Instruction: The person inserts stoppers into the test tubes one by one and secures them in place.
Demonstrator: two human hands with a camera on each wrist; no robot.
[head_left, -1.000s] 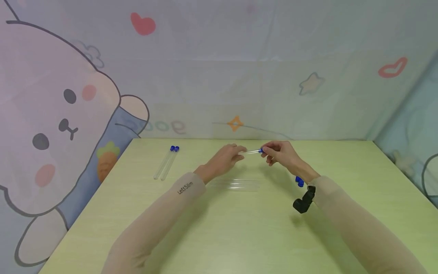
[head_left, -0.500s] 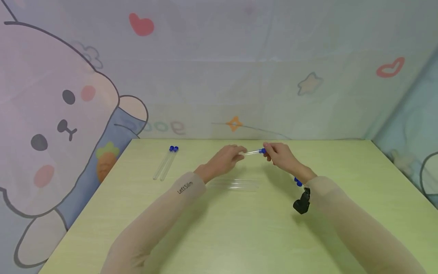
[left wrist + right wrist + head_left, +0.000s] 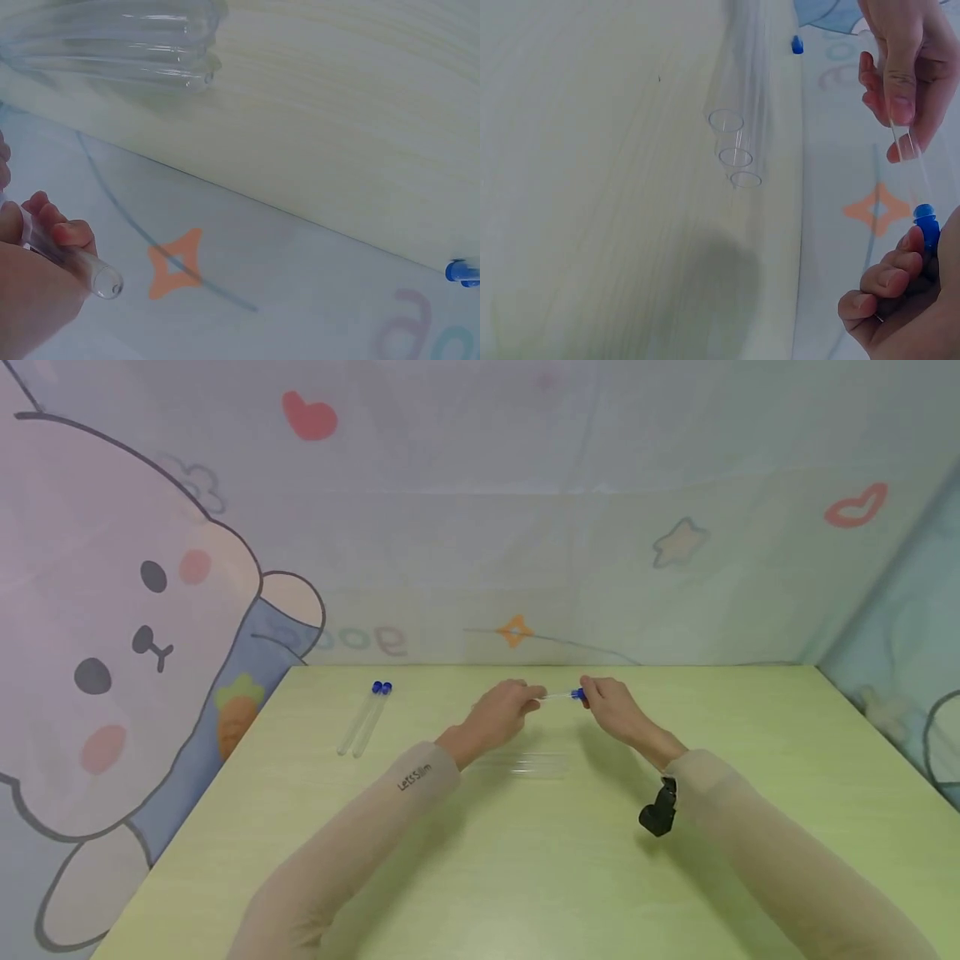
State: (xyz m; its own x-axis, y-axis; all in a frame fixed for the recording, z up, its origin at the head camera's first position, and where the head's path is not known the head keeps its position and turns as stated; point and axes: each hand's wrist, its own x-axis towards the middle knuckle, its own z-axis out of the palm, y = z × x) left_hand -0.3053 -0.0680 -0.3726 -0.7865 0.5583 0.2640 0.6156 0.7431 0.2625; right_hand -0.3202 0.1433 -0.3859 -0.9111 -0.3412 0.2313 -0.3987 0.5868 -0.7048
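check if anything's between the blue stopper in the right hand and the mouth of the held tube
Nothing visible: the blue stopper in the right hand is at the mouth of the test tube the left hand holds, though how far in is unclear. Three uncapped tubes lie on the table, off that line.

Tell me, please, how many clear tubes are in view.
6: one tube in the left hand, two blue-capped tubes lying on the table at left, three open-ended tubes side by side near its centre. More may be hidden.

Both hands [image 3: 498, 714] [image 3: 617, 708] aloft, fingers [image 3: 885, 281] curled
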